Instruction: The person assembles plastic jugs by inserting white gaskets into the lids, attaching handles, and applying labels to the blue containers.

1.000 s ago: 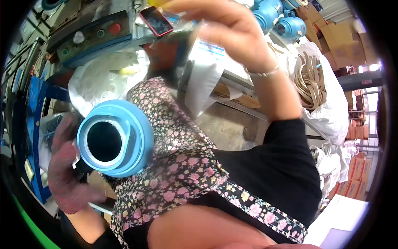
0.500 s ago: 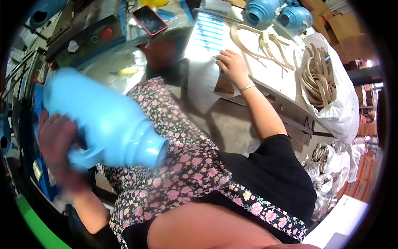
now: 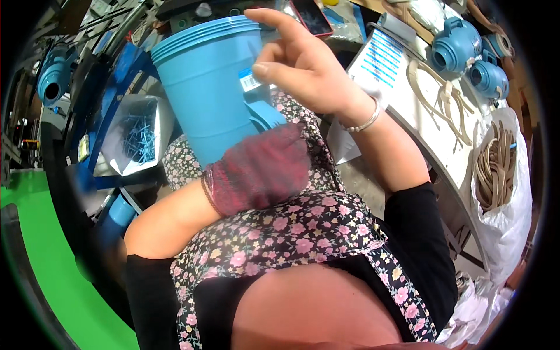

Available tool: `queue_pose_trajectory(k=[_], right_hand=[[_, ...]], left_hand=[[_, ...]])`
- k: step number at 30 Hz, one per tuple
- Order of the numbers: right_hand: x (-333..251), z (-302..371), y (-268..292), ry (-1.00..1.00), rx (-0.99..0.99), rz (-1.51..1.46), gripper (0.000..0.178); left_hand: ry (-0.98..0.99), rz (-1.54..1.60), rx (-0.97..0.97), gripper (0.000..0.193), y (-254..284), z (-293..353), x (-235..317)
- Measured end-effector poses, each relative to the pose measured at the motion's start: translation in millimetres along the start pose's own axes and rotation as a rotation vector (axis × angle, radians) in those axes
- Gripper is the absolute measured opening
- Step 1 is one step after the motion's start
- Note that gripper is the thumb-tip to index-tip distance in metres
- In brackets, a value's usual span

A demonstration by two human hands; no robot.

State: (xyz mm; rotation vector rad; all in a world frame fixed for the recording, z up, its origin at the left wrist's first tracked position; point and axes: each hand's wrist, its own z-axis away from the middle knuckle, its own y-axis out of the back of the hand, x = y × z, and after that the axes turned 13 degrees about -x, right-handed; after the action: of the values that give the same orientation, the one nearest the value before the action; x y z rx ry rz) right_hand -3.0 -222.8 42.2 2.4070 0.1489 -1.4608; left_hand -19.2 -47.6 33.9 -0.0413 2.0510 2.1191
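A large blue plastic jug (image 3: 204, 87) with a side handle (image 3: 265, 115) is held upended in front of me, its wide ribbed end upward. My left hand (image 3: 262, 166), in a dark red knit glove, closes around the handle side; the glove hides its fingertips. A small blue-and-white label (image 3: 249, 80) sits on the jug's wall above the handle. Close by is my bare right hand (image 3: 306, 73), thumb at the label's edge and forefinger stretched toward the ribbed rim. Whether the thumb presses the label I cannot tell.
To the right, a white table (image 3: 402, 93) bears a sheet of blue-striped labels (image 3: 382, 58), beige straps (image 3: 440, 96) and two blue jugs (image 3: 458, 46). A white sack (image 3: 507, 233) holds coiled straps. At left stands a bag of blue scraps (image 3: 139, 137). A phone (image 3: 312, 16) lies at the back.
The jug has swung from tilted, neck toward me, to nearly upright with its wide end up. My right hand has left the label sheet and come to the jug's wall, where a label now shows.
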Motion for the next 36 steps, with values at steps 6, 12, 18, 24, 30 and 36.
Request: queue_pose_trajectory(k=[6, 12, 18, 24, 30, 36], right_hand=[[20, -41, -41, -0.22, 0.018, 0.388, 0.075], [43, -16, -50, -0.377, -0.14, 0.501, 0.084], [34, -23, -66, -0.295, -0.173, 0.221, 0.081], [31, 9, -38, -0.569, 0.197, -0.865, 0.084], [45, -47, -40, -0.42, 0.224, -0.684, 0.078], [61, -133, -5, -0.461, 0.259, -0.526, 0.074]], left_hand=[[0.073, -0.01, -0.032, 0.005, -6, 36, -1], [0.589, -0.22, 0.348, 0.022, 33, 147, -78], [0.591, -0.049, 0.724, 0.038, 35, 188, -147], [1.532, -0.095, 0.423, 0.052, 30, 380, -247], [1.702, -0.408, 0.242, 0.049, -2, 404, -290], [1.322, -0.507, 0.68, 0.024, 57, 378, -70]])
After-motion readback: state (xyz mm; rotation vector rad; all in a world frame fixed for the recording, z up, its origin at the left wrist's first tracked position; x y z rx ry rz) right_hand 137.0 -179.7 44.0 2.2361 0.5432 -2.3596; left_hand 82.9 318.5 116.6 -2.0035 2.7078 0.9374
